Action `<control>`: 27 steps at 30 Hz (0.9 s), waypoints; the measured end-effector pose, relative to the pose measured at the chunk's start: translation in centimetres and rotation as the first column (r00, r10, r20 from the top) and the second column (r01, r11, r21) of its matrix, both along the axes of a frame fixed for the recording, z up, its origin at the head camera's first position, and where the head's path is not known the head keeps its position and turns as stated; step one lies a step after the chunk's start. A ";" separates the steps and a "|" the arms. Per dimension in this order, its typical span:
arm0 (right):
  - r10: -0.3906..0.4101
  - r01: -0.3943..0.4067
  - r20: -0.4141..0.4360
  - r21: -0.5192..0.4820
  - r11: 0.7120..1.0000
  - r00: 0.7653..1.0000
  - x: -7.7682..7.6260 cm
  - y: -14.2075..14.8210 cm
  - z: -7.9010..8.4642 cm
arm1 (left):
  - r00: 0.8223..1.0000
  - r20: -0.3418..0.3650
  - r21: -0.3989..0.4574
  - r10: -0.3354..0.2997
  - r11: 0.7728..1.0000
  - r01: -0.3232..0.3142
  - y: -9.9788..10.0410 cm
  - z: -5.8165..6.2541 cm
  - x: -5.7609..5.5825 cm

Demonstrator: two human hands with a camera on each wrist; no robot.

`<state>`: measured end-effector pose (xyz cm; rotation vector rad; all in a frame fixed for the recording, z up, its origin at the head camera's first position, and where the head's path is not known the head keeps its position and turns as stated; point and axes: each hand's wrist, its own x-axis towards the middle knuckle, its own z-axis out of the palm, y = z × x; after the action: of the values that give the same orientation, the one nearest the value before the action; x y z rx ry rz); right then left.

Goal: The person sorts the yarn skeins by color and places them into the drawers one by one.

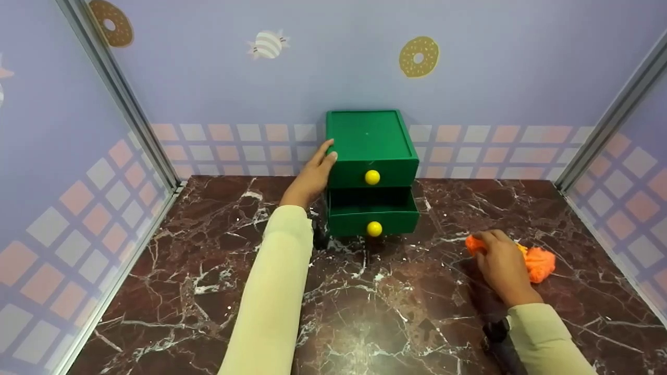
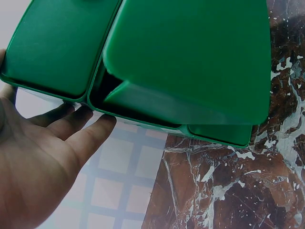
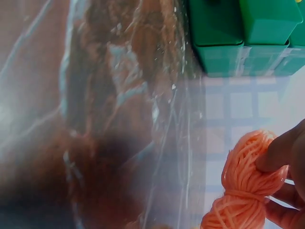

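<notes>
A green drawer cabinet (image 1: 370, 135) with round yellow knobs stands against the back wall. Its top drawer (image 1: 346, 174) is closed, and the middle drawer (image 1: 346, 223) below is pulled out; the left wrist view also shows a closed bottom drawer (image 2: 221, 133). My left hand (image 1: 312, 177) rests on the cabinet's left side, fingers extended along its edge. To the right, my right hand (image 1: 503, 268) holds an orange yarn skein (image 3: 243, 191), tied round its middle, between thumb and fingers. Orange yarn (image 1: 540, 264) shows on the hand's far side; whether it is the same skein, I cannot tell.
The dark red marbled tabletop (image 1: 365, 312) spreads in front of the cabinet. A lilac wall (image 1: 338, 62) with printed donuts and checks closes off the back, and side panels (image 1: 47, 172) with metal corner strips stand left and right.
</notes>
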<state>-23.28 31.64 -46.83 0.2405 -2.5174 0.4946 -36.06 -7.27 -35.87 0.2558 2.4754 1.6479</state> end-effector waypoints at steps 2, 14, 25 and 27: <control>0.000 0.000 -0.019 0.006 1.000 1.000 -0.1 -0.3 0.2 | 1.000 0.006 0.006 0.000 1.000 0.000 0.0 0.0 -0.1; 0.059 -0.056 -0.121 0.022 0.998 0.991 -1.0 -1.9 1.9 | 1.000 0.014 0.012 0.007 1.000 -0.007 0.1 0.0 -0.1; 0.075 -0.076 -0.157 0.000 0.997 0.985 -1.4 -3.1 3.2 | 1.000 0.007 0.014 0.014 1.000 -0.014 0.1 0.0 0.1; 0.077 -0.078 -0.164 -0.001 0.997 0.983 -1.5 -3.4 3.4 | 1.000 0.003 0.011 0.011 1.000 -0.011 0.0 0.0 0.1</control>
<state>-24.77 28.28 -43.39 0.3632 -2.3522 0.4938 -35.93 -7.24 -35.88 0.2406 2.4708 1.6648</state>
